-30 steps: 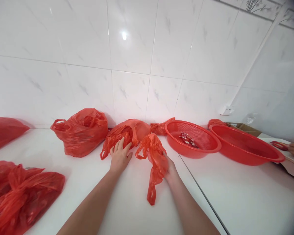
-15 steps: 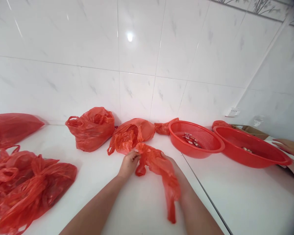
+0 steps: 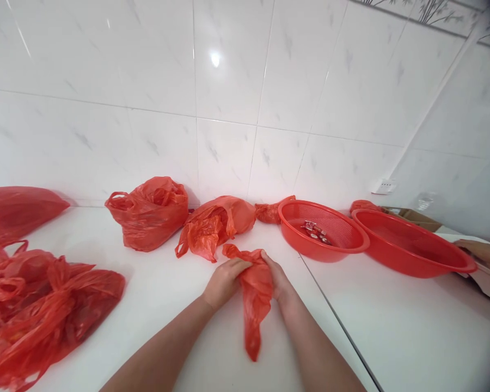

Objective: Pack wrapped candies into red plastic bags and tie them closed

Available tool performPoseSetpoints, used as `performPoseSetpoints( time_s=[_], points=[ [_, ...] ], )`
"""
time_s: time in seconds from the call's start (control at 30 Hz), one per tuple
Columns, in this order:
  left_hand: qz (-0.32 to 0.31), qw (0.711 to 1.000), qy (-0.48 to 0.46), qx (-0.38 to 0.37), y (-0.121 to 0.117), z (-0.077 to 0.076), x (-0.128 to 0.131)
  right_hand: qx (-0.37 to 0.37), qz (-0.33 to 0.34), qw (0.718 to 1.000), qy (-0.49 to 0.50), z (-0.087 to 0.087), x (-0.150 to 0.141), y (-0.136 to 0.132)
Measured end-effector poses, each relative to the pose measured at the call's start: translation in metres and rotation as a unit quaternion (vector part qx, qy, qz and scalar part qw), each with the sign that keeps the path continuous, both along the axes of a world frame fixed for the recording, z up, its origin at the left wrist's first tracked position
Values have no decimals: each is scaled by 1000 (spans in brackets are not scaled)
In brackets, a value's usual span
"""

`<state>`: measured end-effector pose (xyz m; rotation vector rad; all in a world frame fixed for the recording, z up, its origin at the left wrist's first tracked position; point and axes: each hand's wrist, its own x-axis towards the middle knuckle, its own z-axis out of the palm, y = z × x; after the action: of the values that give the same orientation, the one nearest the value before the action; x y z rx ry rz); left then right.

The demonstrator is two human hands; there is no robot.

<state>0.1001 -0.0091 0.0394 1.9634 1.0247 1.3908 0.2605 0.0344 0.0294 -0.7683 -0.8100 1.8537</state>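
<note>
Red bag [image 3: 256, 286] in both hands [image 3: 224, 282], basket [image 3: 316, 252] holding seemingly small packets [image 3: 315, 234]

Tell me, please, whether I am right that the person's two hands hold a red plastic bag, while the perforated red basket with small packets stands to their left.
Not quite: the head view shows the perforated red basket with small packets to the hands' right. The left hand and right hand do both hold a red plastic bag.

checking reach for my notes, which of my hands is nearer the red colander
Right. Your right hand is in front of the red colander and to its left, apart from it; your left hand is farther left, across the held red bag.
</note>
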Motion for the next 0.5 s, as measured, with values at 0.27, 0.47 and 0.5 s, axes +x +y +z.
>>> performPoseSetpoints(
  time_s=[0.27,0.47,0.5],
  points=[
    [109,940,-294,-135,14,-11,-8,68,-82,992,61,13,22,12],
    [58,902,-389,-179,8,-3,-2,150,-28,973,-174,10,-4,-8],
    [50,899,-393,-187,7,-2,-1,172,-24,963,-207,8,-12,-12]
  ],
)
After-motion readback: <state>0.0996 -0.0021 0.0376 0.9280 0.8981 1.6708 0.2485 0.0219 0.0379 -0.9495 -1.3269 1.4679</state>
